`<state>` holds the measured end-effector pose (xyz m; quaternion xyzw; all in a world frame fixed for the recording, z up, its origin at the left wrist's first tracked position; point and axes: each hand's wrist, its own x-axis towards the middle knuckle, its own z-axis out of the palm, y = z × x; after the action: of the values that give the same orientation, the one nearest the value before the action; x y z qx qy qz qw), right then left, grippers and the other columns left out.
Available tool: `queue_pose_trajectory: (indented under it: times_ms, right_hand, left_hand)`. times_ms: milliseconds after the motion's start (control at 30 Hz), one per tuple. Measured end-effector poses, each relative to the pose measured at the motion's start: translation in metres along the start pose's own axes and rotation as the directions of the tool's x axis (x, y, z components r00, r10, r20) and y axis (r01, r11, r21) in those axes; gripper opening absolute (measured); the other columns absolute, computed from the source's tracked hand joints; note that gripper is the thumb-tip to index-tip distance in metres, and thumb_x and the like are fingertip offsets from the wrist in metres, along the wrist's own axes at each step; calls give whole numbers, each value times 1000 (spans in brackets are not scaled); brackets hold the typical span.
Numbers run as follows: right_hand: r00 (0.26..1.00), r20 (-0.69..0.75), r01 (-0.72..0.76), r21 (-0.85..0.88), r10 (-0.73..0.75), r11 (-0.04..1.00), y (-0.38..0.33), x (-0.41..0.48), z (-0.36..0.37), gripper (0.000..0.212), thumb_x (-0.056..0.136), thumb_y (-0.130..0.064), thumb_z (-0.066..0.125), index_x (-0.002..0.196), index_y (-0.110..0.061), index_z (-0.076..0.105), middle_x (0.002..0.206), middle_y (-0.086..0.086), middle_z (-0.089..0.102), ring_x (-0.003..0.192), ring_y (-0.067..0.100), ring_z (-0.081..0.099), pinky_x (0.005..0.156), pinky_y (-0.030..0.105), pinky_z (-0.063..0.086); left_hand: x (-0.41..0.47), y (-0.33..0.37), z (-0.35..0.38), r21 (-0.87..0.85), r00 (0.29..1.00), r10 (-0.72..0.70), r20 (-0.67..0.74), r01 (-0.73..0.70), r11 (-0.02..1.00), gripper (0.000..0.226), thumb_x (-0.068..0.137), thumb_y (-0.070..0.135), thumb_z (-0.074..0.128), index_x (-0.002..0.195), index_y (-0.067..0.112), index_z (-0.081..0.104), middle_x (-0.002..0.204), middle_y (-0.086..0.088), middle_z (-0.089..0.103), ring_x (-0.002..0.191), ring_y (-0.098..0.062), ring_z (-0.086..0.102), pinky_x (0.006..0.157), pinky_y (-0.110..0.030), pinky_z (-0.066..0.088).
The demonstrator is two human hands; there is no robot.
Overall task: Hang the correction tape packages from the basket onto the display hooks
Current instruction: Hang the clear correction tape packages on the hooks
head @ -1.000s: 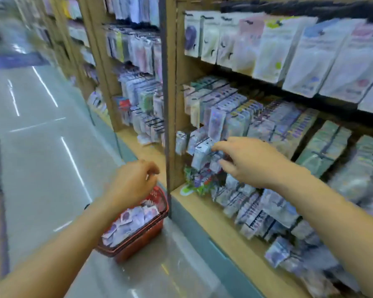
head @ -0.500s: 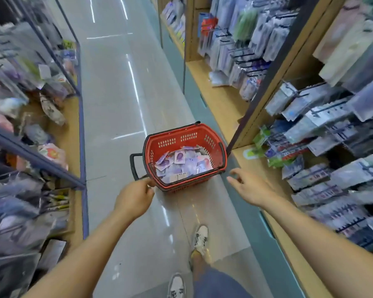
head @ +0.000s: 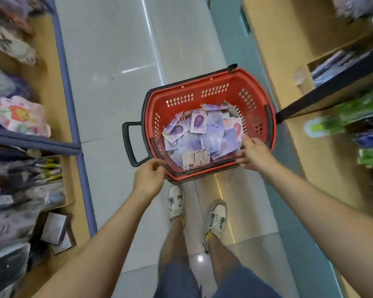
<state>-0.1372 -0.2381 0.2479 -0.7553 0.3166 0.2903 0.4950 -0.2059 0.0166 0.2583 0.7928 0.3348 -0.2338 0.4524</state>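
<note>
Reaching into the red basket (head: 230, 89), the spread right hand (head: 254, 154) should pinch one correction tape package (head: 228, 137) ahead; left hand (head: 149, 177) curled, empty.

Red basket (head: 213, 82) with black handle (head: 128, 145), lilac-and-white correction tape packages (head: 211, 134), pale grey glossy floor (head: 108, 61), tan wooden shelves (head: 289, 61), white sneakers (head: 218, 216)

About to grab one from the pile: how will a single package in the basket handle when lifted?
Probably light: the packages are thin flat cards, heaped loosely in the basket. Likely fairly stiff, since tilted ones keep straight edges. They overlap at angles, so neighbours may slide or come along.
</note>
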Motion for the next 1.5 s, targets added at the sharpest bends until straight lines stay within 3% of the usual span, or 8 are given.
queue_pose_trajectory:
  times_ms: [233, 433, 633, 733, 933, 1033, 1200, 1500]
  right_hand:
    - [997, -55, -57, -77, 53, 995, 41, 167, 67, 41, 99, -52, 43, 108, -12, 47, 93, 6, 54, 93, 33, 61, 87, 41, 50]
    - [987, -90, -153, -308, 131, 939, 69, 254, 123, 91, 90, -48, 64, 155, -10, 12, 150, 19, 39, 137, 36, 40, 110, 41, 34]
    - [983, -181, -36, -246, -10, 969, 85, 278, 147, 93, 74, -23, 83, 148, -21, 26, 138, 9, 49, 120, 29, 52, 87, 25, 40]
    - [986, -100, 109, -228, -135, 967, 76, 272, 135, 70, 77, -8, 77, 135, -21, 40, 119, -2, 51, 102, 20, 52, 69, 21, 37]
    - [958, -32, 271, -219, -284, 937, 42, 240, 85, 63, 89, -9, 63, 135, -48, 44, 146, -1, 40, 129, 9, 42, 92, 7, 33]
    - [971, 8, 239, -138, -240, 961, 24, 225, 89, 37, 94, -3, 50, 104, -31, 72, 123, 8, 61, 111, 28, 57, 93, 33, 49]
    - [967, 234, 92, 65, -104, 994, 24, 225, 95, 34, 83, -58, 66, 99, -29, 75, 108, -15, 74, 103, -4, 65, 88, 17, 48]
    - [952, 306, -43, 181, -15, 982, 55, 223, 86, 38, 70, -27, 82, 105, -14, 76, 101, 1, 77, 95, 17, 74, 86, 30, 57]
  left_hand:
    - [167, -22, 95, 191, 981, 72, 180, -106, 976, 32, 91, 10, 54, 121, 14, 65, 123, -9, 66, 110, -28, 64, 95, -35, 48]
    - [270, -50, 157, 422, 954, 18, 300, -150, 894, 45, 90, 24, 62, 133, 18, 52, 131, -7, 58, 116, -29, 57, 93, -35, 47]
    - [300, -53, 172, 624, 924, -27, 381, -236, 745, 35, 85, 41, 68, 69, 18, 49, 72, 6, 53, 88, -27, 58, 87, -43, 46]
    - [297, -50, 160, 498, 955, 43, 294, -191, 846, 30, 90, 28, 62, 68, 13, 48, 63, 4, 47, 81, -31, 57, 77, -38, 44]
    - [285, -20, 111, -128, 977, 207, 56, -198, 972, 28, 102, 25, 50, 87, 2, 56, 74, -2, 52, 70, -16, 46, 65, -33, 37]
    - [285, -4, 122, -364, 994, 36, 107, 6, 931, 28, 102, 31, 48, 88, 8, 57, 80, -6, 49, 74, -16, 43, 69, -33, 35]
    - [274, 6, 165, -332, 996, 46, 75, -18, 943, 33, 99, 31, 53, 71, 17, 45, 66, -1, 38, 63, -14, 34, 61, -32, 31]
    - [270, 5, 183, -339, 945, -17, 326, 134, 931, 44, 88, 55, 56, 83, 12, 60, 84, -3, 65, 77, -18, 60, 75, -37, 47]
